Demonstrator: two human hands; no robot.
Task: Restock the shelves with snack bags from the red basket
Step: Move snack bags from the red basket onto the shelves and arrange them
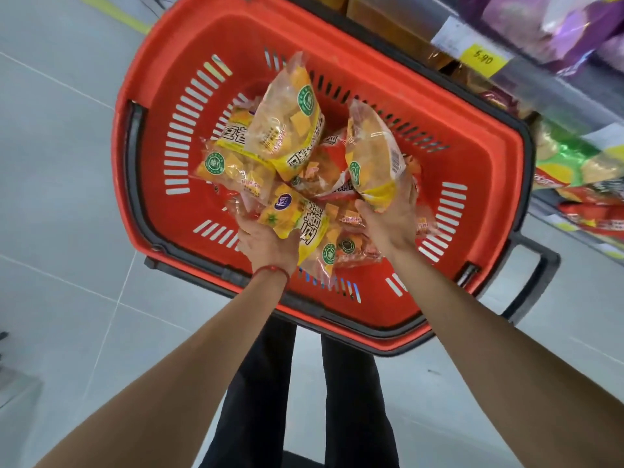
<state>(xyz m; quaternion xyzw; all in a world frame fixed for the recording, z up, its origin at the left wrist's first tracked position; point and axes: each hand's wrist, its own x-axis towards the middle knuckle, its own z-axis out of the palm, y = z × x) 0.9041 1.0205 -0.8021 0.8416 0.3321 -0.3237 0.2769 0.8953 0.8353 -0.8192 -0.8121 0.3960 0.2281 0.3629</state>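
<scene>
The red basket [472, 184] stands on the floor below me with several yellow and clear snack bags heaped inside. My left hand [266, 244] grips the lower end of yellow snack bags [287, 130] that stand up out of the heap; how many it holds I cannot tell. My right hand [388, 224] is closed on the bottom of another yellow snack bag [371, 157], raised upright above the pile. More bags [233, 170] lie loose on the basket floor, some with red print.
Shelves [553, 82] run along the right, stocked with purple, green and red snack bags; a yellow price tag [483, 57] reads 5.90. The basket's black handle [533, 285] sticks out at the right. Grey tiled floor [60, 197] spreads to the left. My legs are below the basket.
</scene>
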